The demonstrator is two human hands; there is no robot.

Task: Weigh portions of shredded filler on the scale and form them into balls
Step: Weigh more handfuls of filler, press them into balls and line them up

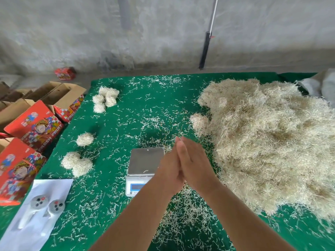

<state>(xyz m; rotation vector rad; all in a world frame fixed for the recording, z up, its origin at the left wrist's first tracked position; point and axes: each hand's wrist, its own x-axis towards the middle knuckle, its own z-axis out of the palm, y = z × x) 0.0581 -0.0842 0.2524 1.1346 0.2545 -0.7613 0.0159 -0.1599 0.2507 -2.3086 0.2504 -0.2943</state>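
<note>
My left hand [171, 166] and my right hand [194, 163] are pressed flat together, palm to palm, fingers straight, over the right edge of the small digital scale [143, 162]. Nothing shows between the palms. The scale's steel platform is bare except for one strand. A big heap of pale shredded filler [272, 142] covers the right side of the green table [126, 113]. Formed balls lie on the left: several in a far cluster [106, 98], a single one [84, 139], and a near pair [77, 163]. A small clump [199, 120] sits at the heap's left edge.
Loose strands litter the green cloth. Red printed fruit cartons [34, 125] and open brown boxes [59, 93] stand left of the table. A white sheet with two controllers [47, 207] lies at the near left. A grey wall is behind, with a black post [204, 49].
</note>
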